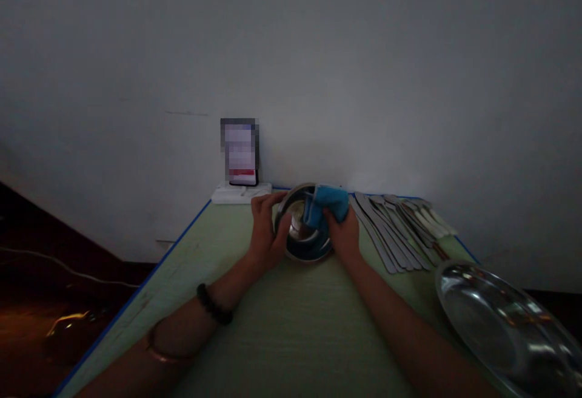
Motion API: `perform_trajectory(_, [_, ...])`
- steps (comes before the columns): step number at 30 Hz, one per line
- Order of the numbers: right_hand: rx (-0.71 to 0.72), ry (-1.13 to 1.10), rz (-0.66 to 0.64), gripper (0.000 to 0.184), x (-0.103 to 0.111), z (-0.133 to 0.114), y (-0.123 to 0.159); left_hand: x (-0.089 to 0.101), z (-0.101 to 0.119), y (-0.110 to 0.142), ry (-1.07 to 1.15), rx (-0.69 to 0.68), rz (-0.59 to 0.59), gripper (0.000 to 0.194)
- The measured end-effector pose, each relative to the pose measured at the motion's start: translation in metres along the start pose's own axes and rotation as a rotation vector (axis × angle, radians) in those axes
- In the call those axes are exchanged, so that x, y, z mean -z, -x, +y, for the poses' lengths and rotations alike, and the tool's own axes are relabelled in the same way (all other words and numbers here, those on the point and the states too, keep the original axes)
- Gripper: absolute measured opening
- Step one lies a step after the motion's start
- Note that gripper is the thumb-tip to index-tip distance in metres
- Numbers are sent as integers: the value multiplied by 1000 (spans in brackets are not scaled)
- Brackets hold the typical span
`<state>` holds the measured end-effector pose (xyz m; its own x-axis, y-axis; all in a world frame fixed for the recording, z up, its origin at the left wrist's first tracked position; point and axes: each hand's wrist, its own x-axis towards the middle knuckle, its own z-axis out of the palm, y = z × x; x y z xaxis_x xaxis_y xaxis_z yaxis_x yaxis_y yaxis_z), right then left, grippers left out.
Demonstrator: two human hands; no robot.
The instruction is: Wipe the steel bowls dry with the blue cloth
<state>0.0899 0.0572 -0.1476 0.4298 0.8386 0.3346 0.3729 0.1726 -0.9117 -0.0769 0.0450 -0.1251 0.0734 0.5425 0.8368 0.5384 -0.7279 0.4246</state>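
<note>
A shiny metal bowl (305,253) is tilted with its opening toward me, above the far middle of the table. My left hand (268,231) grips the bowl's left rim, thumb on the inner side and fingers around the outside. In my right hand (344,234) is a folded blue cloth (334,202), pinched at the bowl's right rim. Part of the cloth hangs into the bowl. The bowl's underside and some of my right fingers are hidden.
Several metal utensils (391,234) lie in a row at the right back. A large metal basin (482,325) stands at the right front. A phone (240,152) leans upright on a white stand (240,193) by the wall. The green table (291,331) has blue edges.
</note>
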Motion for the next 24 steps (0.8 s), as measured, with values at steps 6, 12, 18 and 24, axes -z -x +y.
perform_trajectory(6, [-9, 6, 6, 33, 1, 3, -2, -4, 0, 1, -41, -30, -197, 73])
perform_trajectory(12, [20, -11, 4, 33, 1, 2, -1, 0, 0, -3, 51, -71, -183, 64])
perform_trajectory(18, [53, -45, -30, 34, 0, -1, 2, 3, 0, -3, 95, -60, -36, 44])
perform_trajectory(24, [41, -41, 4, 32, 1, 0, 2, 3, 1, -5, 98, -45, 17, 34])
